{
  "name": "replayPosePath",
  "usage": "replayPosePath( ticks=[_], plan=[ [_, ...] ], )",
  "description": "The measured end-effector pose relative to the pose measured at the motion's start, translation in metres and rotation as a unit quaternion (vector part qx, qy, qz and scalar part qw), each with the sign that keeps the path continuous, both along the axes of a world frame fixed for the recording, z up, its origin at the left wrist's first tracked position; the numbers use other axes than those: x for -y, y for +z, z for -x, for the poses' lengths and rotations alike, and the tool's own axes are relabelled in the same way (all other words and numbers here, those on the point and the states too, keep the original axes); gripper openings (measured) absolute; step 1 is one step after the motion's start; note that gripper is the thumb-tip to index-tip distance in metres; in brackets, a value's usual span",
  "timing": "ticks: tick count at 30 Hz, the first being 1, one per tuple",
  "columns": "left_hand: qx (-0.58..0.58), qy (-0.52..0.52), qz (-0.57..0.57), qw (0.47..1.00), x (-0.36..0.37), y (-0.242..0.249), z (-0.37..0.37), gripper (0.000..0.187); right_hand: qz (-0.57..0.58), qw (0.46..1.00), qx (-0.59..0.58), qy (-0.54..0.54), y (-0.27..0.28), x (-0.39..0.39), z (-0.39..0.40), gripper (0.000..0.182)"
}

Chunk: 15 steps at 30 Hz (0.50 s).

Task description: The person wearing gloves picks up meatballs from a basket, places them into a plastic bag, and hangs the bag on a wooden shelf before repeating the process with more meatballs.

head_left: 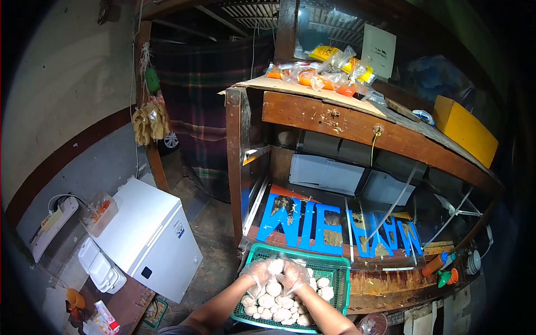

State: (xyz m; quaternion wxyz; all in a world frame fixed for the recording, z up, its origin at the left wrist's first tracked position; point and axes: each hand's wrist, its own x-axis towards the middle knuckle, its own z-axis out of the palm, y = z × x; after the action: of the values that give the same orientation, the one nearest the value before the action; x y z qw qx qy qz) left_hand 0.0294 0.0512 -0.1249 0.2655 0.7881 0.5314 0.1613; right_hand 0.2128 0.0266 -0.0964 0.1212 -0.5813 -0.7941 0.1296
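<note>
A green plastic basket [346, 279] in front of me holds many pale, roundish balls [267, 301], perhaps dough or meatballs, heaped mostly in its near left part. Clear plastic gloves cover both my hands. Over the basket, my left hand [258, 272] is closed around a whitish ball [275, 266]. My right hand [295, 276] is close beside it, fingers curled in toward the same ball. Whether those fingers grip anything is hidden by the glove and the angle.
Behind the basket stands a wooden stall with blue lettering [321, 223] and bagged orange liquids [307, 77] on top. To the left are a white chest freezer [162, 234], foam boxes [101, 265] and a plastic container [100, 215]. A yellow box [465, 131] sits far right.
</note>
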Motion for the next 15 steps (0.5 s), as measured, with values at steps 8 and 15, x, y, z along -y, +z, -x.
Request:
replayPosePath(
  ticks=[8, 15],
  plan=[
    [0.201, -0.037, 0.023, 0.979, 0.004, -0.012, 0.004, 0.038, -0.024, 0.997, -0.071, 0.013, 0.005, 0.008, -0.001, 0.052],
    [0.442, -0.034, 0.060, 0.894, -0.020, -0.112, 0.007, 0.034, -0.083, 0.993, -0.075, 0.023, -0.014, 0.012, -0.007, 0.050]
  ],
)
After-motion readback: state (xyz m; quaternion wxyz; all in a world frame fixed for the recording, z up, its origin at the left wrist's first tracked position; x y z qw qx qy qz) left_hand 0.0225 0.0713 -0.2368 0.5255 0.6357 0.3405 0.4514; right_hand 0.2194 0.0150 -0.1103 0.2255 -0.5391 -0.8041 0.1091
